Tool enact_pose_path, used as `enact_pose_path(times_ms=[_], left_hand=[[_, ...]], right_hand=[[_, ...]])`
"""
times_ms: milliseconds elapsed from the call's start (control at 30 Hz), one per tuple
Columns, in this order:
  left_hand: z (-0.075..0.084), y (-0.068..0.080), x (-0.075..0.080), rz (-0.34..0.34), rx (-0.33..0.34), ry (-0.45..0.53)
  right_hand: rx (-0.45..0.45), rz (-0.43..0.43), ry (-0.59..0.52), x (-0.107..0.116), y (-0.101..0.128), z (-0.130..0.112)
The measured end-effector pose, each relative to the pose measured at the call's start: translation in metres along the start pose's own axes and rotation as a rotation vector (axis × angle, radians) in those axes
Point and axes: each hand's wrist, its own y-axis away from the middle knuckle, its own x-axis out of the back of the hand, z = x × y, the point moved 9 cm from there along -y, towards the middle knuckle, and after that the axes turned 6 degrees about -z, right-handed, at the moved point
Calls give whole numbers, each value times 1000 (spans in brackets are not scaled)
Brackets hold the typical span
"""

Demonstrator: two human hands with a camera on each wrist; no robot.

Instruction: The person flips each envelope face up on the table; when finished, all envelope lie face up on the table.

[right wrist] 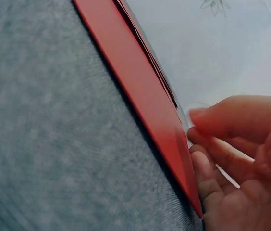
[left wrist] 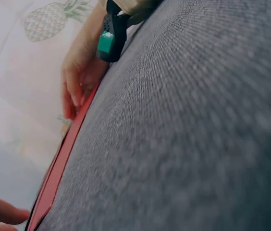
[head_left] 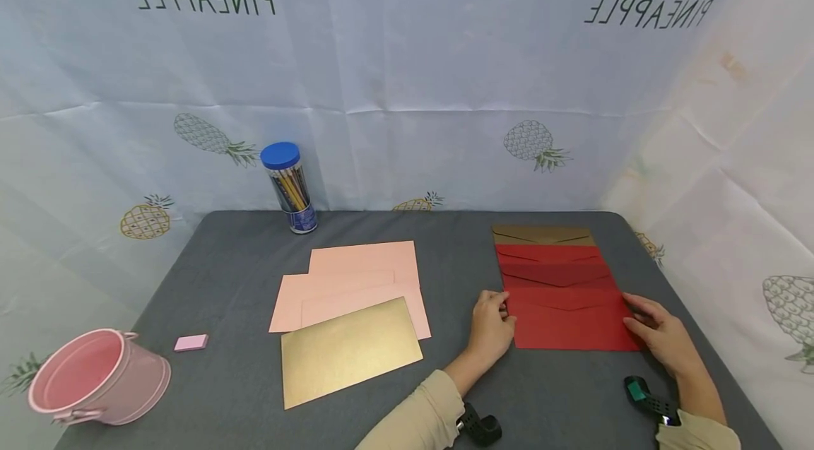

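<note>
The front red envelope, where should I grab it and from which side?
Probably by its two short side edges, one hand from each side. The front red envelope lies flat on the table, overlapped with other envelopes behind it, so only its side and near edges are free. The left hand and right hand already touch those side edges.

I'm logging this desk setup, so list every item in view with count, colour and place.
red envelopes: about four, red, overlapped at right
brown envelope: one, brown, behind the red ones
pink sheets: about three, pale pink, centre
gold envelope: one, gold, overlapping the pink sheets' near edge
pencil jar: one, clear, blue lid, back left
bucket: one, pink, near left
eraser: one, pink, beside bucket
table: one, grey
left hand: touches nearest red envelope's left edge
right hand: touches its right edge
</note>
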Motion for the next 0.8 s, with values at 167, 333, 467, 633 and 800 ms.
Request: enact_pose_path(times_ms=[167,333,467,633,800], left_hand=[[-2,2,10,-33,-8,34],[3,9,32,-89,-55,29],[2,18,58,-140,-53,71],[-12,36,103,-174,-57,169],[-35,63,159,-156,27,220]], right_hand=[[-65,47,-133,3,2,3],[-62,55,-180,5,3,-11],[7,38,-188,3,1,-39],[200,14,-264,-12,-2,-85],[338,-107,-379,-44,-1,-123]])
